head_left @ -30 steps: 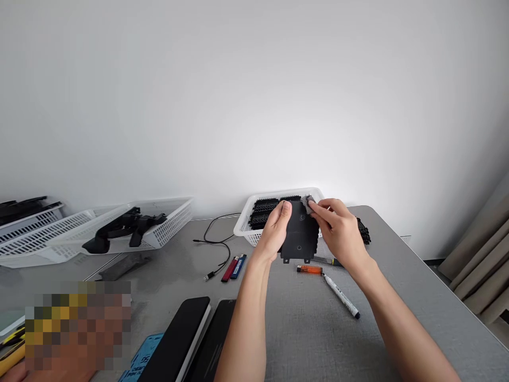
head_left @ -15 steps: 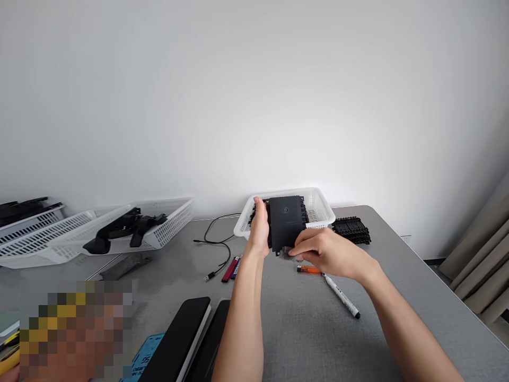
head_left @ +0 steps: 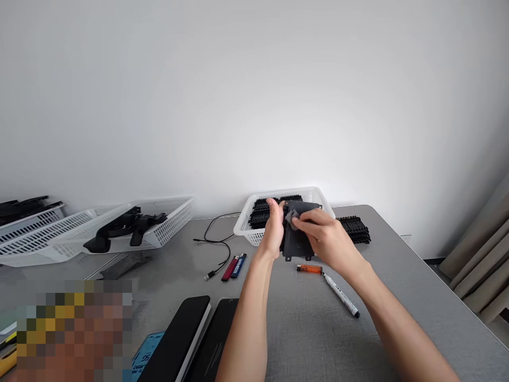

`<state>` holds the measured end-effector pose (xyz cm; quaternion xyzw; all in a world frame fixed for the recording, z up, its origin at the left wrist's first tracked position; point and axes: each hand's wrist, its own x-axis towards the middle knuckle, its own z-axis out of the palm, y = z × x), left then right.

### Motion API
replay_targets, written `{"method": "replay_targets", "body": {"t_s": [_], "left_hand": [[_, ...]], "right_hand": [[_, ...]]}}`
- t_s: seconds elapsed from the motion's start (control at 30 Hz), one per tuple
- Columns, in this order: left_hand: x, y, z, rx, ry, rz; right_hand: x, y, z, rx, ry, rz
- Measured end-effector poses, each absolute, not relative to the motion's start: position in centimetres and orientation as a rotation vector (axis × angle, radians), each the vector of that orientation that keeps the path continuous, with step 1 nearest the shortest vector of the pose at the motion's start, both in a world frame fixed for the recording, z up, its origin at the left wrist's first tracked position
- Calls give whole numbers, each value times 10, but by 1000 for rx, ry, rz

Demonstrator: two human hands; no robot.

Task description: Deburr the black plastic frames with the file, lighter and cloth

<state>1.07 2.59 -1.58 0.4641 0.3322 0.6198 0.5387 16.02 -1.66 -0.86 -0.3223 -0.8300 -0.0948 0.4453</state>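
Observation:
My left hand (head_left: 273, 232) is closed on the left edge of a flat black plastic panel (head_left: 299, 246) with small tabs along its rim, held up in front of a white basket. Pinched in the fingers of my right hand (head_left: 328, 229) is a crumpled grey wad (head_left: 293, 217), cloth or thin plastic, I cannot tell which. It presses against the upper left part of the panel's face. Below the panel, an orange lighter (head_left: 309, 269) and a white marker (head_left: 341, 295) lie on the grey table.
The white basket (head_left: 248, 234) contains several ribbed black parts; more black parts (head_left: 353, 229) are stacked right of it. Red (head_left: 229, 269) and blue lighters (head_left: 239, 266), a black cable (head_left: 228, 244) and black-topped boxes (head_left: 178, 334) lie leftward. White baskets (head_left: 175, 223) stand far left, near a pixelated patch.
The panel has shifted right and been turned, now showing a different side or edge. The grey wad in my right hand has gone from its lower edge up onto its face.

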Motion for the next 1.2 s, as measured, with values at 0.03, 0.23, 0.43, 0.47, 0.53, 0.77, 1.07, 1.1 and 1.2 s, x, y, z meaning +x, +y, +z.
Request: {"method": "replay_targets", "body": {"t_s": [0.03, 0.23, 0.43, 0.47, 0.53, 0.77, 1.07, 1.1, 1.2], "left_hand": [[8, 29, -15, 1080, 796, 1488], [-4, 40, -15, 987, 819, 1541], [5, 32, -17, 1066, 776, 1359], [7, 30, -17, 1101, 751, 1321], [11, 24, -17, 1180, 693, 1254], [15, 17, -11, 1098, 695, 1253], [3, 38, -11, 875, 864, 1603], [2, 41, -12, 840, 895, 1655], [1, 45, -14, 798, 875, 1792]], "right_hand": [[158, -17, -9, -762, -2126, -218], [155, -21, -10, -653, -2447, -15], [167, -23, -2, -675, -2062, 100], [168, -22, -2, -724, -1940, 47], [167, -19, -3, -827, -1795, -72], [155, -18, -9, -872, -2075, -303], [151, -35, -6, -775, -2495, -22], [154, -37, -4, -804, -2436, 54], [162, -41, 2, -914, -2094, 268]]}}
